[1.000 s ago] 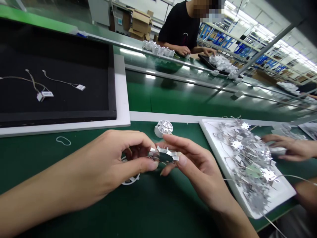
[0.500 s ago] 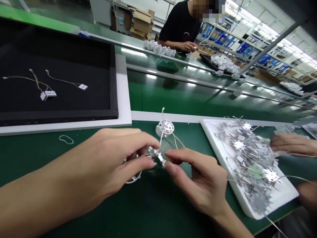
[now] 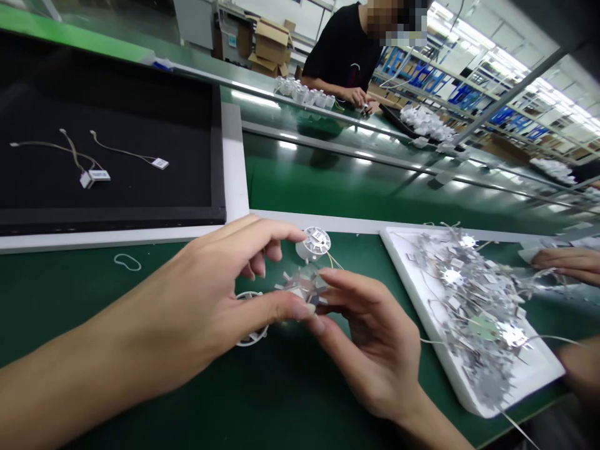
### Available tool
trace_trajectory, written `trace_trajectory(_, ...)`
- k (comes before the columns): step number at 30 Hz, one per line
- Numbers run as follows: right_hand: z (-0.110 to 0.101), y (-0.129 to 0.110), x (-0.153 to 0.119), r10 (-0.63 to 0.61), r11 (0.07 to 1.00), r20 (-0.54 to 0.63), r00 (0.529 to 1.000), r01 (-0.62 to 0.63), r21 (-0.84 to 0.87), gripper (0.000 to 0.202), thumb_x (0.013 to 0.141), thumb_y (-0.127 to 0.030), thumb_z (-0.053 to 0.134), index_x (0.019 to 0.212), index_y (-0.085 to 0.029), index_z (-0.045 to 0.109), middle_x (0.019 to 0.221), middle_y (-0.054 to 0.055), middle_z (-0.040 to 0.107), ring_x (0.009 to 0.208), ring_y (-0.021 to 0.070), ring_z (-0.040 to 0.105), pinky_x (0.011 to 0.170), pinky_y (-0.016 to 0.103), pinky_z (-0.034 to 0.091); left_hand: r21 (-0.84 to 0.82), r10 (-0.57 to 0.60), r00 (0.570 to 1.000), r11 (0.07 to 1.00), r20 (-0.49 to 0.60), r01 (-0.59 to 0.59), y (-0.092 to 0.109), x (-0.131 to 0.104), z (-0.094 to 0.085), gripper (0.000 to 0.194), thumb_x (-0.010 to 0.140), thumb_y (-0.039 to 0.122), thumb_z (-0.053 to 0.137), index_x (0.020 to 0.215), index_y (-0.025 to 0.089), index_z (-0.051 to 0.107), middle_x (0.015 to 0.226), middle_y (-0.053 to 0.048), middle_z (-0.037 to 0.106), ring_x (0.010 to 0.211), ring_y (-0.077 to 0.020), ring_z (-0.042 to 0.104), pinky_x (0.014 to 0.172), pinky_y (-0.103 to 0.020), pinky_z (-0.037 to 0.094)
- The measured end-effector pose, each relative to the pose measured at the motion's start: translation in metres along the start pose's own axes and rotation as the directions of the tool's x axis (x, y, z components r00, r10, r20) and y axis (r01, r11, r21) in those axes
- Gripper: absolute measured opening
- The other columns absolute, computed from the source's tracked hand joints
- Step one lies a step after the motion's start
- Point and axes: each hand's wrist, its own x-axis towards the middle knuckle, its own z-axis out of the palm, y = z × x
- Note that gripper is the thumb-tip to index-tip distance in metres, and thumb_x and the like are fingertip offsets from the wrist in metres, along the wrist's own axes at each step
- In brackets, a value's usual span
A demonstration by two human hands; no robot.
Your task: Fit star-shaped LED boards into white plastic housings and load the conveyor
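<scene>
A star-shaped metal plate (image 3: 300, 286), blurred by motion, is pinched between the thumb and fingers of my right hand (image 3: 375, 337). My left hand (image 3: 206, 287) has its fingers spread, its thumb touching the plate's near edge and its index finger reaching over it. Just beyond that fingertip a white round housing (image 3: 312, 244) stands on the green table, with a small labelled piece on top and thin wires at its side. Another white round housing (image 3: 252, 336) lies partly hidden behind my left thumb.
On the right, a white foam tray (image 3: 417, 300) holds a heap of star-shaped plates with wires. A black tray (image 3: 154, 119) at left carries several wired connectors. Another person's hand (image 3: 569, 262) is beyond the foam tray. A co-worker (image 3: 344, 50) sits across the line.
The plate has turned from edge-on to flatter between my hands. My left fingers have opened away from it, the index finger lifting towards the far housing. The right hand keeps its pinch.
</scene>
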Motion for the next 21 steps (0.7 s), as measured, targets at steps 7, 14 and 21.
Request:
trace_trajectory(7, 0.001, -0.003, 0.000, 0.009, 0.999, 0.011, 1.000, -0.010, 0.044, 0.054, 0.101, -0.008, 0.074, 0.144, -0.036, 0.062, 0.103, 0.000, 0.082, 0.088, 0.0174, 0.082, 0.081, 0.028, 0.071, -0.199, -0.195, 0.865, 0.928, 0.461, 0.315, 0.012, 0.005, -0.005, 0.019, 0.089, 0.045, 0.084, 0.102, 0.031, 0.079, 0.103, 0.002, 0.080, 0.095, -0.0225, 0.074, 0.071, -0.025, 0.058)
trace_trajectory(14, -0.008, -0.001, 0.007, -0.110, 0.979, 0.022, 0.994, 0.112, -0.172, 0.051, 0.096, -0.008, 0.074, 0.140, -0.032, 0.066, 0.091, -0.003, 0.073, 0.073, 0.0136, 0.070, 0.071, 0.026, 0.064, -0.297, -0.196, 0.871, 0.887, 0.450, 0.353, 0.010, 0.006, -0.005, 0.008, 0.094, 0.031, 0.080, 0.101, 0.027, 0.080, 0.085, 0.003, 0.078, 0.075, -0.0140, 0.071, 0.066, -0.019, 0.055)
trace_trajectory(21, -0.015, -0.003, 0.006, -0.155, 0.942, 0.050, 0.987, 0.163, -0.292, 0.053, 0.096, 0.003, 0.058, 0.138, -0.027, 0.067, 0.143, 0.007, 0.067, 0.139, 0.0214, 0.061, 0.121, 0.039, 0.048, -0.238, -0.226, 0.839, 0.893, 0.496, 0.381, 0.012, 0.010, -0.013, 0.003, 0.092, 0.029, 0.082, 0.093, 0.029, 0.079, 0.080, 0.003, 0.075, 0.075, -0.0135, 0.068, 0.061, -0.015, 0.050)
